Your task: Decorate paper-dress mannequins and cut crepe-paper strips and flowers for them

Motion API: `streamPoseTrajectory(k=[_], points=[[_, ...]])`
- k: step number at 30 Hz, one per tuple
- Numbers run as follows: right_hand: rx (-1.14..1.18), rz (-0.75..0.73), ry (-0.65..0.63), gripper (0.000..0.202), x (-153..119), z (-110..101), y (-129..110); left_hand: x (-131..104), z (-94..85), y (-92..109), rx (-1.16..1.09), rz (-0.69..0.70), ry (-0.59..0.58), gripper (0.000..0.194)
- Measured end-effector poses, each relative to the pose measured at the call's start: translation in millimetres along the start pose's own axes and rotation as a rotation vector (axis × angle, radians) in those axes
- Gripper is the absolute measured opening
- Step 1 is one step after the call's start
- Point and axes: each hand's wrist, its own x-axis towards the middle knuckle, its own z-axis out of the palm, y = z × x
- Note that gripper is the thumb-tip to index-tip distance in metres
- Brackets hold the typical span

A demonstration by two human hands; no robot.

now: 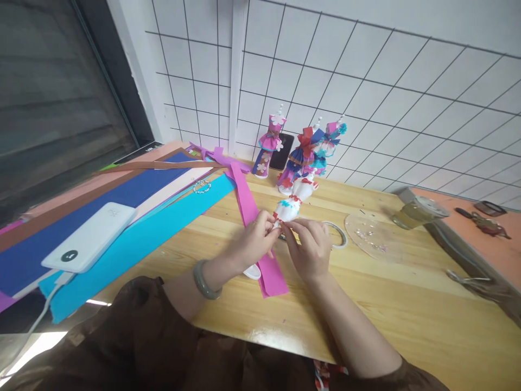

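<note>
My left hand [254,239] and my right hand [310,244] meet over the wooden table [407,315]. Both pinch the lower end of a small white paper-dress figure [293,201] with red and blue flower dots, which lies tilted away from me. A grey-green bangle [204,281] circles my left wrist. Under my hands lies a magenta paper strip [260,244]. A small white base piece [253,271] sits beside the strip, below my left hand.
Three finished paper-dress figures [303,155] stand by the tiled wall. Coloured paper sheets [134,233] and a white power bank [91,236] lie left. A tape roll [340,233], clear plate [372,236], glass cup [415,209] and scissors [468,279] lie right.
</note>
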Motion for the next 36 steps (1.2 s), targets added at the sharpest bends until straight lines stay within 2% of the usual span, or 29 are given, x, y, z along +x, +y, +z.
streamPoseTrajectory(k=[9, 13, 19, 26, 36], points=[[0.029, 0.071, 0.015, 0.005, -2.7, 5.9, 1.6, -1.6, 6.5, -0.2, -0.01, 0.015, 0.093, 0.02], [0.045, 0.058, 0.018, 0.005, -2.9, 6.3, 1.1, -1.2, 6.3, -1.1, -0.011, 0.018, 0.118, 0.02], [0.033, 0.031, -0.032, 0.019, -1.2, 4.9, 0.2, 0.5, 4.5, -3.5, 0.028, 0.032, 0.156, 0.016], [-0.043, -0.057, -0.062, 0.018, -1.5, 4.2, 4.7, -0.8, 3.8, -0.5, 0.112, 0.029, 0.173, 0.019], [-0.077, -0.018, -0.079, 0.011, -0.7, 7.3, 1.5, -1.0, 5.8, -0.3, 0.117, 0.039, 0.206, 0.017]])
